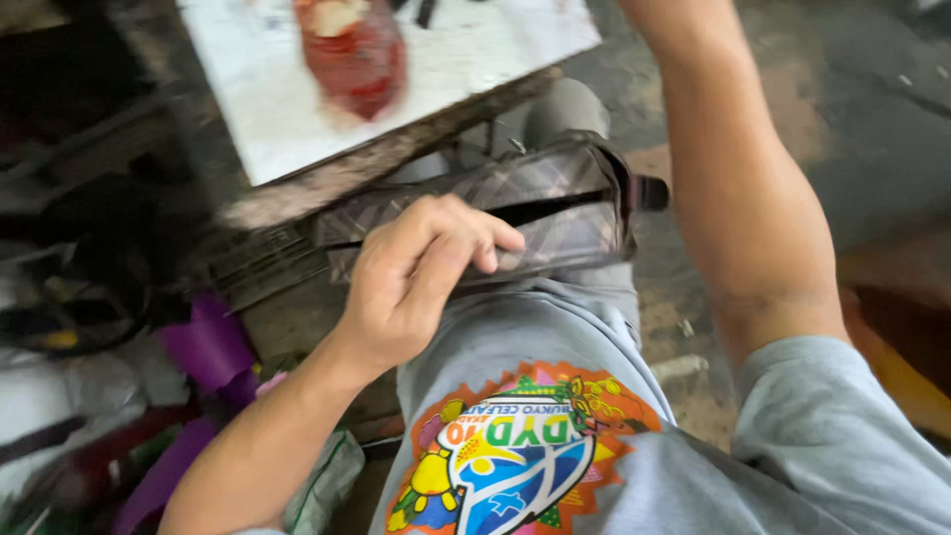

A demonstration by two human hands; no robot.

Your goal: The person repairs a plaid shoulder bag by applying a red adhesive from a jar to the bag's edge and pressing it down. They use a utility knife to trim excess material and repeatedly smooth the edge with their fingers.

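Where the grey shirt ends at the waist, a plaid waist pouch [555, 203] sits across the person's front, near the middle of the view, its dark zip line running left to right. Left hand [416, 277] rests on the pouch: fingers curled over its near-left part, fingertips [490, 256] pressing the fabric beside the zip, thumb tucked under. Hand half closed; whether it pinches a zip pull cannot be told. A dark strap buckle [649, 191] shows at the pouch's right end.

Right forearm [743, 198] rises along the right side toward the far edge; the right hand itself is out of frame.

Near edge: grey T-shirt [535, 337] with a bright multicoloured print [515, 456] in orange, yellow, blue and green.

Far of the pouch: a white worktop [277, 109], stained, with a rough worn front edge. On it a red object [355, 54], blurred, kind unclear.

Left side: purple sheet material [208, 347], folded or crumpled, just beside the left forearm; more purple lower left. Dark clutter and a pale plastic wrapping [59, 386] further left, too blurred to identify.

Right and far right: bare grey concrete floor [872, 129], patchy with brown stains. An orange-yellow shape [892, 367] lies near the right elbow.
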